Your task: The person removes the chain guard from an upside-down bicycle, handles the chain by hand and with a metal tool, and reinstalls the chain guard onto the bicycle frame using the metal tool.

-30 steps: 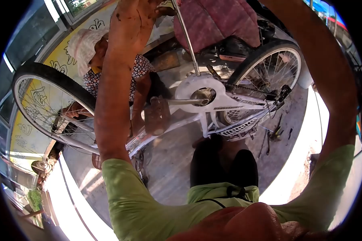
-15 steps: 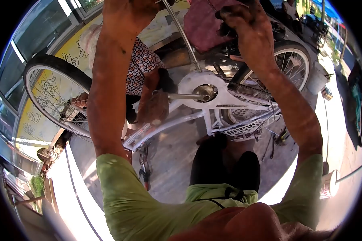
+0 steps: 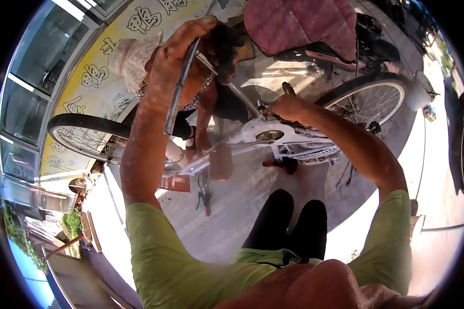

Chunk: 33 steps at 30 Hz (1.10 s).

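Observation:
My left hand is closed round a long metal bar with a knurled end, raised above the bicycle; a dark shape beside the fingers is hard to make out. From the bar a thin metal rod slants down to the bicycle's crank area. My right hand is closed at the rod's lower end, its fingertips partly hidden. Below it lies the white chain guard of the upturned bicycle, with the front wheel at the left and the rear wheel at the right.
Behind the frame crouches a person in a pale hat, with an arm reaching down beside the bicycle. A red cloth covers something at the back. A bucket stands at the right. A red basket sits below the frame.
My right hand has come down from above to the rod's lower end. My left hand and the bar have tilted, bringing the knurled end into view. The whole view has shifted.

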Tool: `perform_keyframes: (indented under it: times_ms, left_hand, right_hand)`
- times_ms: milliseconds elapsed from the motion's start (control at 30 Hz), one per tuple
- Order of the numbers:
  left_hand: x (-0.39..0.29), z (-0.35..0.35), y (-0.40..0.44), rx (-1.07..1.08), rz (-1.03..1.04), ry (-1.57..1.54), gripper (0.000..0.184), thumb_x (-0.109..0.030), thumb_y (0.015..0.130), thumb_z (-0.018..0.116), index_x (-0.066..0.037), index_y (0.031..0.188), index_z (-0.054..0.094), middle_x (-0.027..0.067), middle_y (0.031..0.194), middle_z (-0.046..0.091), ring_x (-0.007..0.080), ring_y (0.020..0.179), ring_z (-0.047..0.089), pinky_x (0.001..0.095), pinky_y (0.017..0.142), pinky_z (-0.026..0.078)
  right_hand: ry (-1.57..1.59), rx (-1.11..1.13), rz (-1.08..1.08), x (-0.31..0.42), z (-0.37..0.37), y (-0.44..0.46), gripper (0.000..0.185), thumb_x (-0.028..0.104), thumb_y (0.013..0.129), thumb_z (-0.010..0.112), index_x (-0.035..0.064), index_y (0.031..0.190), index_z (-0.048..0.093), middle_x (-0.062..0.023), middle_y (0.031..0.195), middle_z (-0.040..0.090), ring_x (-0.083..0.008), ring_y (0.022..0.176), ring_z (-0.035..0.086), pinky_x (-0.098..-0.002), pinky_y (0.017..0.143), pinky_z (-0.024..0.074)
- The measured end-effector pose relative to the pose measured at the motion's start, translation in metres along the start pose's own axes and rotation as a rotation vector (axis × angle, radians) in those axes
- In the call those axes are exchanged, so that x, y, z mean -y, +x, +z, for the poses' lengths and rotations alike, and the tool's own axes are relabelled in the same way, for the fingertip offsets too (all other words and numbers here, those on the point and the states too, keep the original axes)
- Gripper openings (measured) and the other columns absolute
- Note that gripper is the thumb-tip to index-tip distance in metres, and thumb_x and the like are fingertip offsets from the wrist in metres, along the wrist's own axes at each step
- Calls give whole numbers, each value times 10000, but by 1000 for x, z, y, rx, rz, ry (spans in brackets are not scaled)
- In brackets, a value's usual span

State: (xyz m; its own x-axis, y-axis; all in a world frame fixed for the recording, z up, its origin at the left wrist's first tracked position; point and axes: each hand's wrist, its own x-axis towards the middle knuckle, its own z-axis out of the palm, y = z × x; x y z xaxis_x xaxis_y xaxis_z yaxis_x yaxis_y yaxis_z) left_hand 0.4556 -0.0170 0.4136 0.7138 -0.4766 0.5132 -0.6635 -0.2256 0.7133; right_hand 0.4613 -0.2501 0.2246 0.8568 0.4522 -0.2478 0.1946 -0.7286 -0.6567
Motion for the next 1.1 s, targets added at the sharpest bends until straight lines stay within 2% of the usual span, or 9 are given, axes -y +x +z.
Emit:
perform_keyframes:
  times_ms: [133,167,400,500,600,733,833,967,1100]
  left_hand:
    - [-1,-1,-7,95,111,22,399,80,877,570,-40,1258,580,148,1169,630,251,1026,658,317,880,551]
    - [-13,1,-9,123,365,192,386,72,890,566,-42,1258,587,152,1154,634,264,982,665,317,874,548]
    - [-86,-5,-10,172,564,754,142,-41,898,578,-5,1034,598,271,969,635,378,686,640,430,539,518]
    - [-132,-10,-11,399,-229,741,178,-237,873,619,-68,928,621,188,749,652,407,573,602,472,536,506]
    - [-142,-21,-10,655,-76,786,198,-77,855,622,-69,1051,645,109,836,661,270,673,643,405,609,473]
    - [-148,-22,6,718,32,933,175,-79,834,621,-87,1005,661,95,834,612,262,792,612,454,879,370]
    - [-138,-23,8,485,209,938,65,-104,750,618,-74,804,637,106,722,597,315,906,588,480,752,416]
    - [-144,-26,24,458,191,1038,89,-140,773,635,-74,832,641,120,809,583,320,861,578,521,824,385]
    - [-147,-27,40,532,37,1230,161,-223,796,672,-79,861,640,126,872,578,288,830,577,528,851,368]
  right_hand:
    - [45,130,210,14,-16,-11,384,374,909,606,59,1100,716,-158,1096,680,-296,980,633,-409,858,498]
    - [25,163,222,10,-15,-8,453,411,891,624,13,1091,710,-174,1153,680,-309,1045,640,-421,874,498]
    - [590,-48,174,-51,60,64,426,310,790,736,-31,1045,712,-174,1028,693,-270,915,628,-405,778,494]
    - [677,-69,231,-59,74,65,434,266,740,790,-49,1027,711,-176,980,692,-249,865,621,-394,731,491]
    - [629,-77,305,-61,76,69,432,268,702,803,-47,986,719,-182,928,693,-241,823,621,-399,710,492]
    - [563,-138,415,-25,45,34,408,299,670,798,-24,912,732,-184,861,702,-271,753,649,-428,656,494]
    - [466,-44,435,-15,28,27,422,317,672,795,-23,913,731,-191,868,711,-292,753,666,-422,653,499]
    - [591,-13,369,-13,19,19,447,379,697,762,7,943,743,-188,882,720,-325,777,673,-400,665,513]
    - [224,13,186,-61,78,62,475,450,765,674,33,979,748,-179,950,720,-334,884,683,-431,777,521]
